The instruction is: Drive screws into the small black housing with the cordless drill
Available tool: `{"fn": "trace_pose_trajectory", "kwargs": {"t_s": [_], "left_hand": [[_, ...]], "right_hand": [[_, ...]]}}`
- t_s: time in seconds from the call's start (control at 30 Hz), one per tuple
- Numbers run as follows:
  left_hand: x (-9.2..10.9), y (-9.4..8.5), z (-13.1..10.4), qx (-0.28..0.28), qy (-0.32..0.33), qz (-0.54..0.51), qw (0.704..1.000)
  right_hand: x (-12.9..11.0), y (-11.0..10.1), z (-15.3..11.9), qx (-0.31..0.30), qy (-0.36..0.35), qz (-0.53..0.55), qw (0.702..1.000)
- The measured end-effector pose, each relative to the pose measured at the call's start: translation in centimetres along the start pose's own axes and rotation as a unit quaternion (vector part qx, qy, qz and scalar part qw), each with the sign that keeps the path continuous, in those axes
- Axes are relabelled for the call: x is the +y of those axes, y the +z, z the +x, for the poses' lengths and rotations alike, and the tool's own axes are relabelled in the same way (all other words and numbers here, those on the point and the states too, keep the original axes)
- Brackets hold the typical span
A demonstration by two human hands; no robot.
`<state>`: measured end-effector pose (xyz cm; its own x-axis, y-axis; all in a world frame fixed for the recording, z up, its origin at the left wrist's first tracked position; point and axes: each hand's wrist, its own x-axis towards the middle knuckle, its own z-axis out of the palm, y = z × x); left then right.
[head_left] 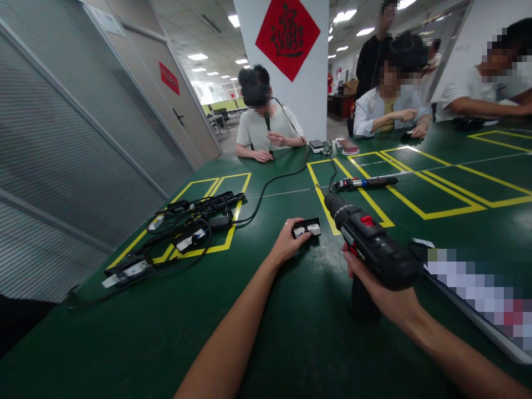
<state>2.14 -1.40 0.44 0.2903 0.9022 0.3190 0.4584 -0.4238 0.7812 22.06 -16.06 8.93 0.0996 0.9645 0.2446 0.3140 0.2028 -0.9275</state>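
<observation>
Black cables [208,221] lie tangled well to the left of the drill [374,241], with white tags among them; one lead runs off toward a small box [317,144] far beyond the drill. Just past the drill's nose lies a slim tool [368,182] with a blue band. To the drill's right is a flat item [469,310], mostly blurred out, with a pale edge. The drill's own body hides part of the right hand [384,298].

Dark green, the table [124,343] spreads under the drill and carries yellow tape [453,212] outlines beyond it on both sides. Across the table from the drill sit a person in a headset [270,127] and, farther right, two more people, one standing person [369,58] behind them. A white pillar [310,105] with a red diamond sign [288,39] rises beyond the drill; a ribbed partition [83,122] fills the far left.

Mostly black, the drill has a red switch on top and a numbered collar, its bit aimed away. The right hand is wrapped around its grip. Left of the drill's nose, the left hand [288,241] pinches a black tray [307,223] holding two white pieces [314,229].
</observation>
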Motion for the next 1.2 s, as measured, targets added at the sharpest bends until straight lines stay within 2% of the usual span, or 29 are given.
{"fn": "trace_pose_trajectory", "kwargs": {"t_s": [0.17, 0.47, 0.7, 0.93, 1.2], "left_hand": [[0.6, -0.2, 0.0, 0.008, 0.027, 0.014, 1.000], [0.9, -0.5, 0.7, -0.010, 0.059, 0.035, 0.998], [1.3, -0.7, 0.7, -0.026, 0.065, 0.040, 0.997], [0.8, -0.3, 0.6, -0.008, 0.064, 0.041, 0.997], [1.0, 0.1, 0.7, -0.005, 0.072, 0.005, 0.997]], "right_hand": [[0.5, -0.5, -0.8, 0.001, -0.013, -0.028, 1.000], [0.1, -1.4, -1.3, -0.029, 0.050, 0.016, 0.998], [0.6, -1.1, -1.7, -0.060, 0.088, 0.009, 0.994], [0.2, -1.0, -2.2, -0.064, 0.060, 0.023, 0.996], [-0.3, -1.1, -3.1, -0.046, 0.000, -0.027, 0.999]]}}
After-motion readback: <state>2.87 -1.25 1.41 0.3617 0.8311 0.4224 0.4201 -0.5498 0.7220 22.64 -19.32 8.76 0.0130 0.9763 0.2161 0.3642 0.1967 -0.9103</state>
